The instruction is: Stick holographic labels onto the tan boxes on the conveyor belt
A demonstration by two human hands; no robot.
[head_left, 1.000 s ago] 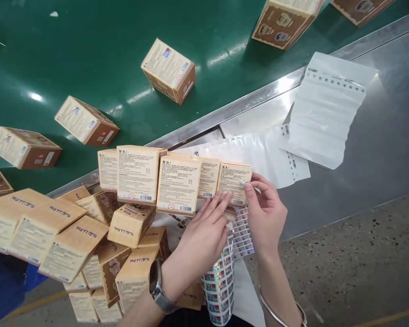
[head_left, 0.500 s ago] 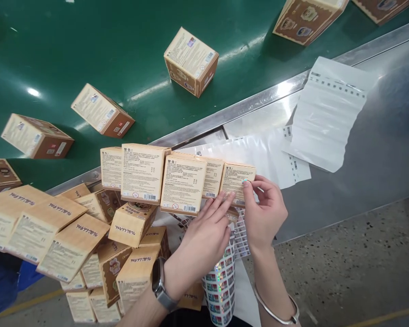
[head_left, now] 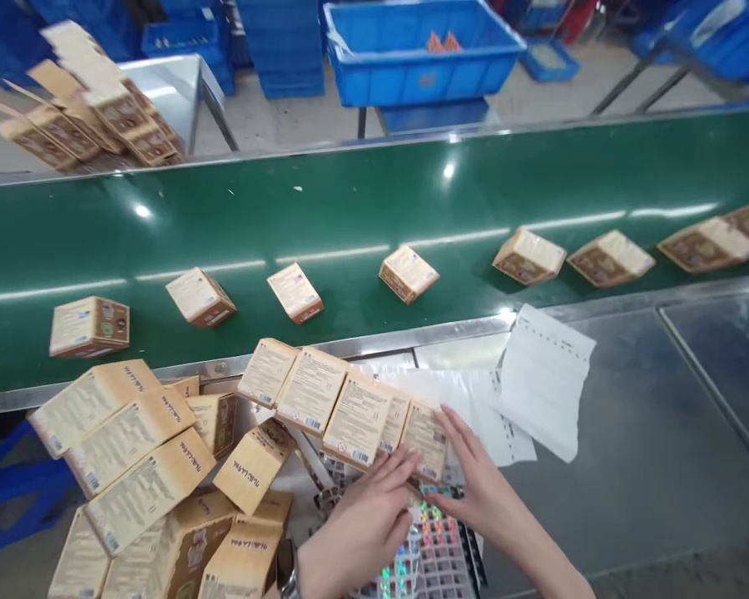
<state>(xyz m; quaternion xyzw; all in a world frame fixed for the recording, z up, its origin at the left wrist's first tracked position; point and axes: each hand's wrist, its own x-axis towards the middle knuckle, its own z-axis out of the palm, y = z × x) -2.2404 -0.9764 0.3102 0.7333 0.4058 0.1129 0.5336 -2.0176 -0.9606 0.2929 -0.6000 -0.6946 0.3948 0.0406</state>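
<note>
A row of small tan boxes (head_left: 359, 416) with printed warning text stands in front of me. My right hand (head_left: 474, 478) is at the right side of the end box (head_left: 424, 441), thumb and fingers apart. A small dark patch, like a sticker, shows near that box's right edge. My left hand (head_left: 371, 507) has its fingers stretched out against the lower edges of the end boxes. Beneath both hands lie shiny sticker sheets (head_left: 440, 553), partly hidden by them.
Tan boxes (head_left: 150, 474) are piled at the left. Beyond the metal edge, a green conveyor belt (head_left: 324, 208) carries several more boxes. White backing sheets (head_left: 546, 383) lie on the metal table (head_left: 637, 441) at the right. A blue crate (head_left: 421, 62) stands behind the belt.
The view has tilted up, showing more belt and the crates behind. My right hand has gone from a pinch with a shiny sticker at the fingertips to spread fingers beside the end box.
</note>
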